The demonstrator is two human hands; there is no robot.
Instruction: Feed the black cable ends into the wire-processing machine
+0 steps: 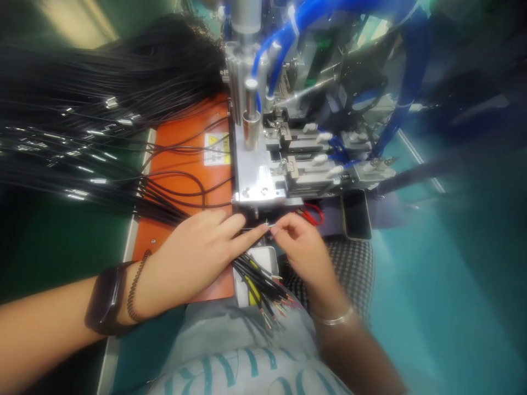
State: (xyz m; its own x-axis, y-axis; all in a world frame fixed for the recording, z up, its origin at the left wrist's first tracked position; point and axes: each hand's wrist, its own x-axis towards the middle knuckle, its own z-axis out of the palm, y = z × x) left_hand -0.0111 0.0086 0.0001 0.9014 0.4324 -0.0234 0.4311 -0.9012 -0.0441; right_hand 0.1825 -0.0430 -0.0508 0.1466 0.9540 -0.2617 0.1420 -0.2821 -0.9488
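Note:
A bundle of black cables (253,271) runs under my left hand (200,249), which is closed around it with the index finger stretched to the right. The stripped ends, with thin coloured wires, fan out below that hand. My right hand (302,244) pinches a thin wire end (269,225) between thumb and index finger, right at the tip of my left index finger. Both hands are just below the front edge of a metal machine (257,178). The fingers under my left palm are hidden.
An orange machine base (185,159) with a warning label (217,149) lies to the left. Many long black cables (74,142) hang across it. Blue air hoses (329,11) arch overhead. Red wires (313,214) and a dark phone-like slab (356,215) lie at the right.

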